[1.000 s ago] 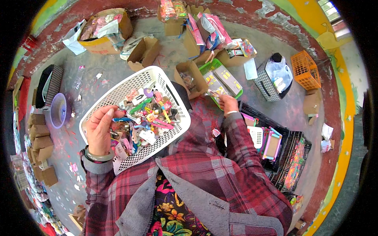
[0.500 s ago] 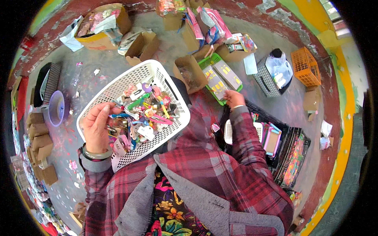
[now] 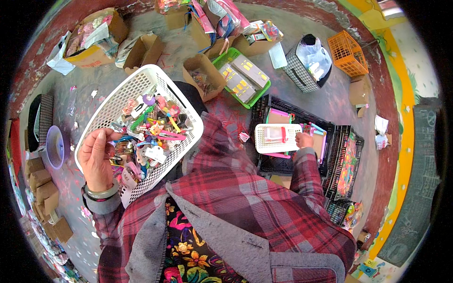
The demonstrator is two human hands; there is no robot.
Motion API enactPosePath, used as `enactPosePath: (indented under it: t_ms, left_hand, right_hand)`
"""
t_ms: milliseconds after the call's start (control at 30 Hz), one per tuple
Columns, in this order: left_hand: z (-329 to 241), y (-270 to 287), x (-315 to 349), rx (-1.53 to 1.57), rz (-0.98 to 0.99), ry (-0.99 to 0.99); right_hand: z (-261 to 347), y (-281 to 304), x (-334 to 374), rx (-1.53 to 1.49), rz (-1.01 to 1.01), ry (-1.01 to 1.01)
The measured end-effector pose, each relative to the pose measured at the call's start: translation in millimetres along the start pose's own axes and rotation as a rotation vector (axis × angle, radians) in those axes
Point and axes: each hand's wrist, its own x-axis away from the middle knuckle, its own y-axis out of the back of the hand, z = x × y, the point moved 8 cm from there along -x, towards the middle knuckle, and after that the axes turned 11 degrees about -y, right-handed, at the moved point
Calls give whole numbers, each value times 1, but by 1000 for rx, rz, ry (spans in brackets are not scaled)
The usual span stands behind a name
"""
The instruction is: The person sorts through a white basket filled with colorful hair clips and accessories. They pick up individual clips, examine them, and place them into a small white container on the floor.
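Observation:
A large white perforated basket (image 3: 186, 101) lies tilted across my lap. It holds a jumble of colourful hair clips (image 3: 153, 127) and small trinkets. My left hand (image 3: 96, 158) is over its left side, thumb and fingers pinched together; what they grip is too small to make out. At the right, my closed right hand (image 3: 304, 140) is against the right end of a small white basket (image 3: 259, 138), its fingers partly hidden. Inside that basket lies a clear packet with a red strip (image 3: 278, 135). The small basket rests over a black crate (image 3: 271, 165).
Ahead stands a green basket (image 3: 257, 100) of grey cards, beside an open cardboard box (image 3: 207, 89). A checked bin (image 3: 302, 75) and an orange crate (image 3: 347, 52) are at the far right. Another black crate (image 3: 339, 181) adjoins my right arm. A purple basin (image 3: 55, 147) sits left.
My right hand has moved from the green basket back toward me, to the small white basket. My left hand stays pinched over the large basket. The whole view has shifted.

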Motion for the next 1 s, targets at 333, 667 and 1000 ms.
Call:
enactPosePath:
  t_ms: [333, 667, 1000]
  left_hand:
    - [3, -1, -2, -3, 32, 11]
    - [4, -2, -3, -9, 41, 6]
    - [4, -6, -5, 13, 53, 14]
  right_hand:
    - [-5, -138, 67, 1144, -508, 333]
    - [-3, -150, 69, 1130, -543, 292]
    - [-46, -125, -8, 1058, -379, 195]
